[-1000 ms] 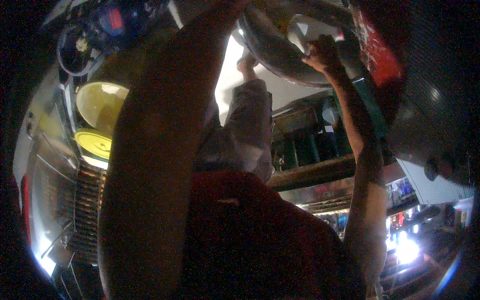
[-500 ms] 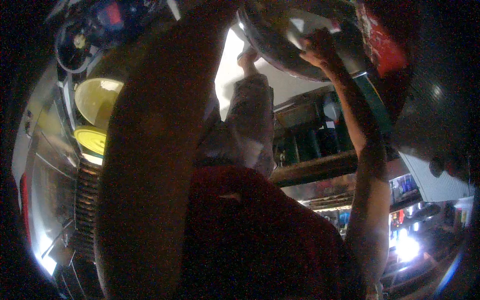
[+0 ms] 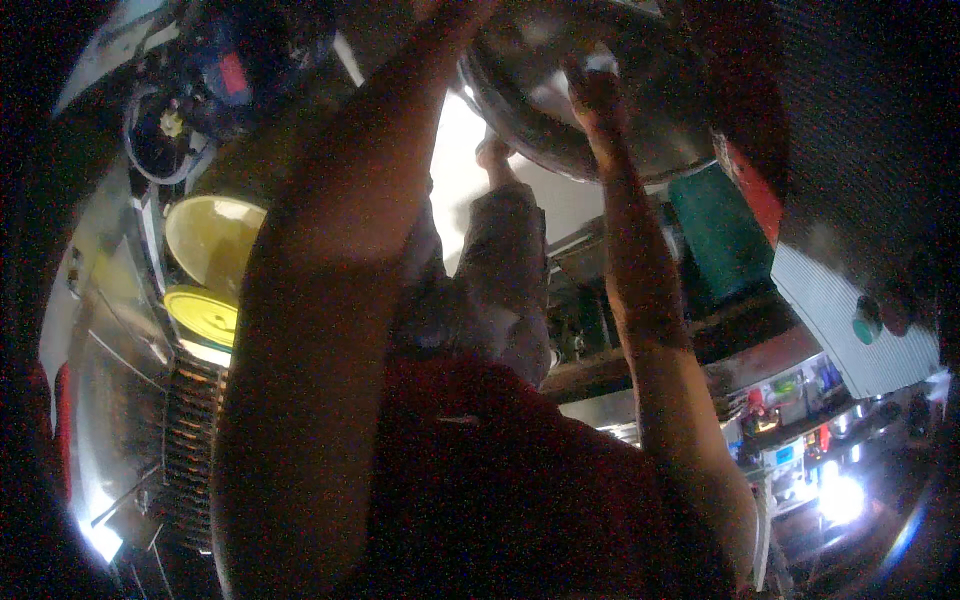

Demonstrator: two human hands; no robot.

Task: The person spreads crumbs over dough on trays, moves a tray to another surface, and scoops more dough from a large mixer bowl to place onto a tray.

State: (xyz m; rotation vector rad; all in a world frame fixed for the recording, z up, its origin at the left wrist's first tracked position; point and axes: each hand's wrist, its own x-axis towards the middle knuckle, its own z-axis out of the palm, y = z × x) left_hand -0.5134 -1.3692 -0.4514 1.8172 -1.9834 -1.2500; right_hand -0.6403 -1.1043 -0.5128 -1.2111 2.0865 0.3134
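A large, round metal basin (image 3: 675,125) fills the upper middle, its curved rim nearest my legs. Inside it, my right hand (image 3: 598,105) reaches down with its fingers bent together. A pale patch shows at the fingertips; whether it is a cloth or a reflection is too blurred to tell. My left forearm runs up to the top edge beside the basin's left rim. Of my left hand (image 3: 450,8) only a dark sliver shows there, and its fingers are hidden.
On the left stand a yellow tub (image 3: 215,235) and a round yellow lid (image 3: 205,312). Dark equipment with a looped hose (image 3: 135,150) lies beyond. A green panel (image 3: 725,235) and a corrugated sheet (image 3: 850,320) are at the right. My bare foot (image 3: 493,152) is below the basin.
My right hand has moved left within the basin, and its forearm has swung inward. The view has shifted, showing more of the green panel and the corrugated sheet.
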